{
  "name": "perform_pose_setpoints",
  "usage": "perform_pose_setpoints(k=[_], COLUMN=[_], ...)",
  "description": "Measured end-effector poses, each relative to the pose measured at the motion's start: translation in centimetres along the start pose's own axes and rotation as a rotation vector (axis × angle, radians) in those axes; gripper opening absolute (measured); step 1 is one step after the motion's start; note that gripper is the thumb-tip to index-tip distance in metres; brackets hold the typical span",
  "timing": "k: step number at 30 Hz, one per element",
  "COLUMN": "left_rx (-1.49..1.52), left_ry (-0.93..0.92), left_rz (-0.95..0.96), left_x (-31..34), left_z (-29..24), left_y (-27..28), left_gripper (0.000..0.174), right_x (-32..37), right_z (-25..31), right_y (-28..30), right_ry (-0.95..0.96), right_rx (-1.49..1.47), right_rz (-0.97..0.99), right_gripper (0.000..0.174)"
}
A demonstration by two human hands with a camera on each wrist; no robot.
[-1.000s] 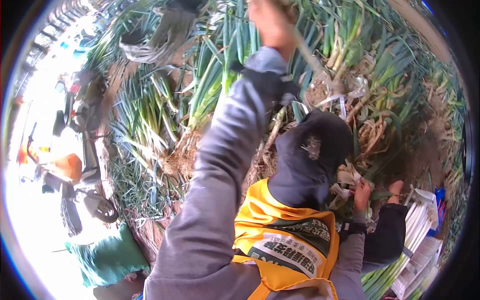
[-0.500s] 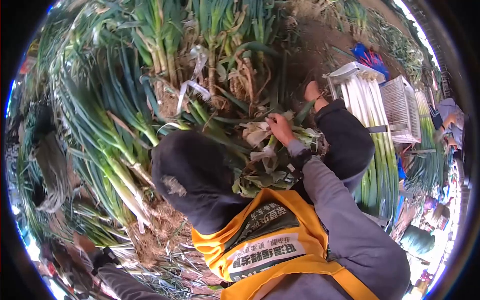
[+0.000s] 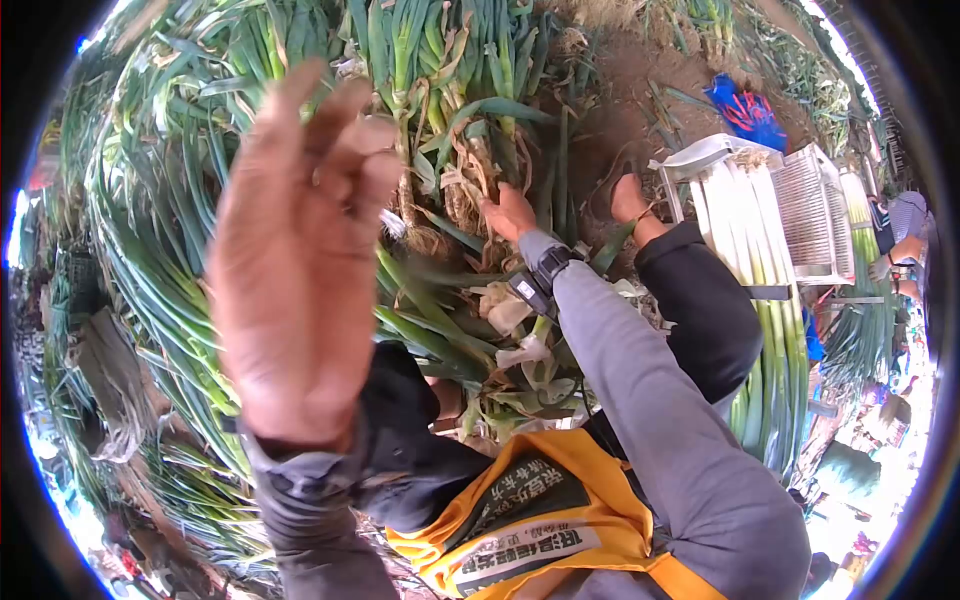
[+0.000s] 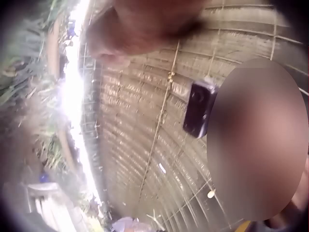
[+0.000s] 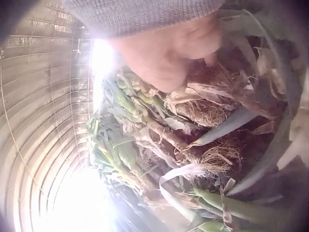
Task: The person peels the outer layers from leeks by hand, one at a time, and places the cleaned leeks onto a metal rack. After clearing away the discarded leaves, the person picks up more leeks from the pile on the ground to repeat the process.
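My left hand (image 3: 305,270) is raised close before the head camera. Its fingers point up, loosely bent, with nothing visible between them. Farther forward, my right hand (image 3: 512,213) grips a green onion (image 3: 462,195) low down, near its roots. The right wrist view shows that hand (image 5: 166,60) from the side, its fingers bent over the dry outer leaves (image 5: 188,96) just above the fibrous roots (image 5: 205,113). Other unpeeled green onions (image 3: 400,60) lie bundled beside and beyond it. Loose peeled leaves (image 3: 525,350) are heaped between the person's legs.
Clean white green onions (image 3: 740,230) lie strapped in a white crate (image 3: 695,155) at the right. Beside it stands another crate (image 3: 815,215). A bare foot (image 3: 628,198) and a blue-and-red bag (image 3: 745,112) are near. Grey cloth (image 3: 110,375) lies at the left.
The head view has swung rightwards. My left hand reached out, dropped to the lower left, then rose before the camera. My right hand moved from the peeled leaves forward to the green onion roots.
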State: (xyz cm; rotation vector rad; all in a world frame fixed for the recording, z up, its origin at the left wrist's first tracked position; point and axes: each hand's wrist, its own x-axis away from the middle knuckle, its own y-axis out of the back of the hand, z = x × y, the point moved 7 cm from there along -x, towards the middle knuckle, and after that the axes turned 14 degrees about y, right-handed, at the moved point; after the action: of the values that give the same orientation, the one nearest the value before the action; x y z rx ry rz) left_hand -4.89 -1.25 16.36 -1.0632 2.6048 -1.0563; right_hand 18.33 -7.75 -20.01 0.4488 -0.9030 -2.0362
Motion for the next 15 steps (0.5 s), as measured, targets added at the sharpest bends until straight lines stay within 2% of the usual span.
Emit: perform_pose_setpoints(k=[1,2,3,4,6,7,9,11,12,13,14,15], left_rx=[0.007,0.003,0.028,0.048,0.015,-0.002,-0.060,-0.030,-0.020,-0.018,-0.017,-0.019], left_ry=[0.010,0.020,0.180,0.330,0.311,0.291,0.219,0.105,0.129,0.124,0.163,0.205], left_rz=[-0.025,-0.029,-0.168,-0.297,-0.282,-0.272,-0.257,-0.256,-0.238,-0.236,-0.220,-0.206], left_x=[-1.2,-1.7,-1.8,-1.8,-2.2,-2.3,-2.6,-2.5,-2.6,-2.7,-2.8,-2.7], left_z=[1.7,2.9,4.9,6.3,5.8,5.5,4.4,3.2,3.4,3.6,4.0,4.5], left_y=[0.2,1.2,3.5,5.3,6.4,6.6,5.8,5.5,5.8,5.7,5.6,5.3], left_gripper=[0.048,0.048,0.043,0.038,0.036,0.034,0.032,0.031,0.030,0.030,0.030,0.030], right_x=[-0.4,-1.0,-0.3,-0.2,-0.3,0.1,3.4,7.4,9.4,12.3,15.6,17.4], right_z=[-0.7,-1.8,-1.6,-0.8,0.8,0.9,6.8,8.8,7.0,7.9,3.7,6.2], right_y=[-0.9,-1.9,-1.5,-1.1,-0.1,0.6,5.7,7.0,4.0,3.3,-1.6,0.2], right_ry=[-0.104,-0.093,-0.102,-0.068,0.031,0.033,0.068,-0.008,0.011,-0.012,-0.175,-0.047], right_rx=[0.013,-0.035,-0.043,-0.199,-0.497,-0.499,-0.849,-0.808,-0.904,-1.021,-0.903,-0.848], right_rz=[0.144,0.146,0.160,0.198,0.244,0.243,0.153,0.268,0.337,0.337,0.583,0.565], right_gripper=[0.049,0.052,0.052,0.053,0.057,0.057,0.057,0.053,0.046,0.044,0.044,0.045])
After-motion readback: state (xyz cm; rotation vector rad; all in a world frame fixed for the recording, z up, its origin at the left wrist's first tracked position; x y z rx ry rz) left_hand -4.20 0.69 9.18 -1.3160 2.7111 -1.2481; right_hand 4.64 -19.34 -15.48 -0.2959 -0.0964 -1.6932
